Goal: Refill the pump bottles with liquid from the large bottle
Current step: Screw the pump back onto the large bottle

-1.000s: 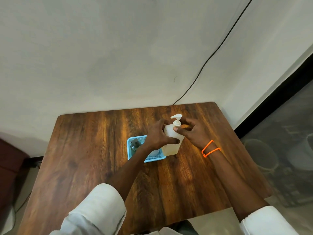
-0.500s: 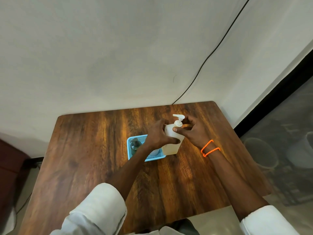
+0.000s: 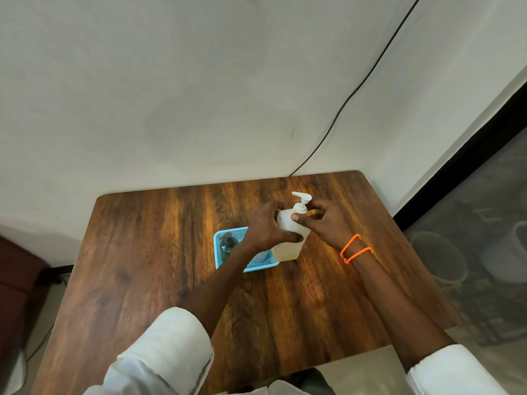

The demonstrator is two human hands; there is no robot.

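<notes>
Where the head view looks down: a wooden bench (image 3: 159, 252) stands against a pale wall, its far edge at the wall and a dark cable (image 3: 356, 92) running down to the far edge.
Pump bottle: a white bottle (image 3: 291, 246) stands upright on the bench, toward the far right part, its base touching the right side of the basket; its pump head (image 3: 301, 197) is on, spout pointing left.
Left hand (image 3: 265, 226): fingers curled round the body of the bottle from the left, thumb laid across the near face; it grips the bottle.
Right hand (image 3: 325, 223): thumb and curled fingers gathered at the collar just under the pump head, pinching it; two orange bands (image 3: 355, 248) sit on this wrist.
Basket: a light blue mesh basket (image 3: 218, 252) lies near the middle of the bench, just left of the bottle, partly covered by the left forearm.
Inside the basket: a dark green round bottle (image 3: 228, 243) sits at the left end; a pale rounded thing (image 3: 261, 255) shows beside it under the forearm, too hidden to tell what it is.
Sleeves: rolled pale sleeves (image 3: 168, 346) show on both arms at the near edge.
Right of the bench: a dark strip along the wall foot and grey floor with blurred round containers (image 3: 439, 258).
Large bottle: cannot be told apart from what shows.
</notes>
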